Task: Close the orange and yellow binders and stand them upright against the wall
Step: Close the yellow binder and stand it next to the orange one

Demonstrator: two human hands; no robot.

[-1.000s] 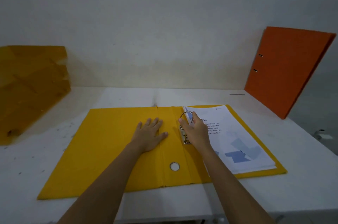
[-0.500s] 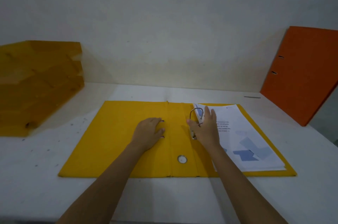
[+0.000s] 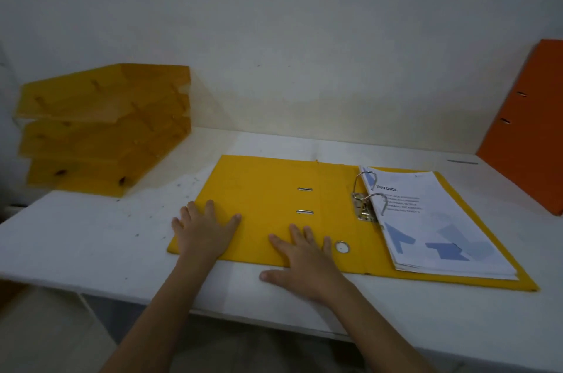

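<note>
The yellow binder (image 3: 274, 214) lies flat and fully open on the white table (image 3: 91, 238), and nothing is gripped. The left hand (image 3: 204, 232) is laid palm down, fingers spread, on the near left corner of the binder's left cover. The right hand (image 3: 304, 263) is laid flat over the binder's near edge, just left of the round spine hole (image 3: 342, 247), with the thumb on the table. The ring mechanism (image 3: 364, 205) is seen right of the binder's spine, its arches passing through the stack of invoice pages (image 3: 432, 220) on the right cover. The orange binder (image 3: 530, 128) is stood closed against the wall (image 3: 274, 37), well to the right of the yellow binder; a yellow tray stack (image 3: 103, 128) is set to its left. Half a second ago the right hand was held at the rings and the left rested near the spine; both have been drawn to the near edge.
</note>
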